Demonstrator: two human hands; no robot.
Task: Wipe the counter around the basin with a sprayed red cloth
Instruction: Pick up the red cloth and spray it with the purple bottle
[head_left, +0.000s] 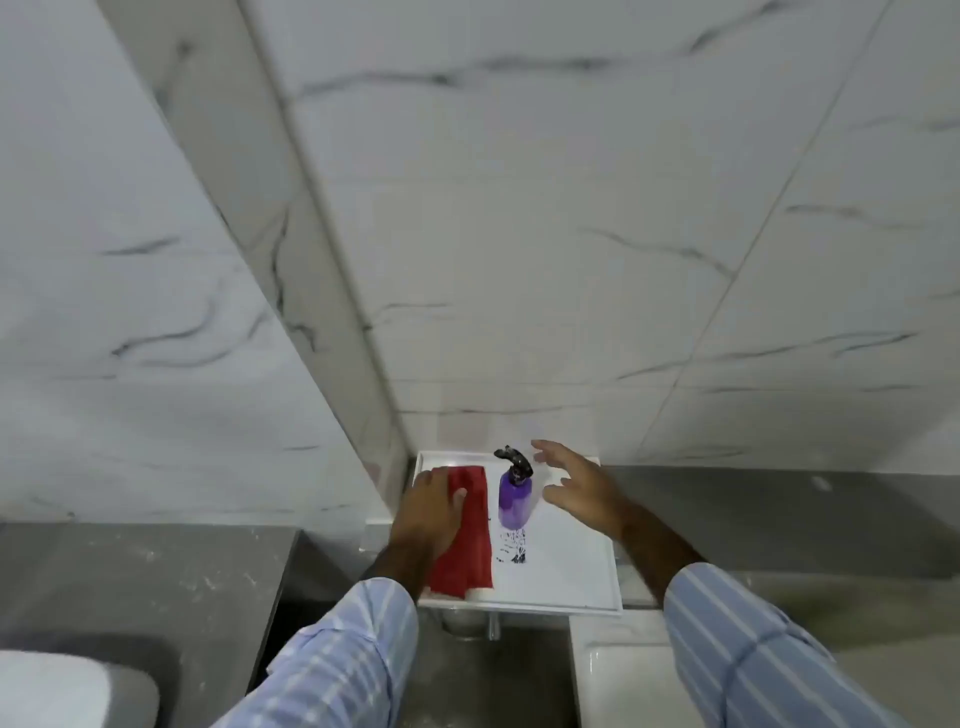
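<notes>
A red cloth (470, 545) lies along the left side of a white counter tray (566, 561) set in the corner of the marble-tiled walls. My left hand (428, 512) rests on the cloth's upper part, fingers curled over it. A purple spray bottle (514, 499) with a black trigger head stands upright in the middle of the tray, beside the cloth. My right hand (579, 486) hovers just right of the bottle, fingers spread, not touching it. The basin is not clearly in view.
Marble wall tiles (519, 234) rise right behind the tray. A grey ledge (779, 493) runs to the right, and another grey ledge (145, 571) lies at the left. A white fixture's edge (618, 670) shows below the tray, and a white rounded object (62, 691) sits bottom left.
</notes>
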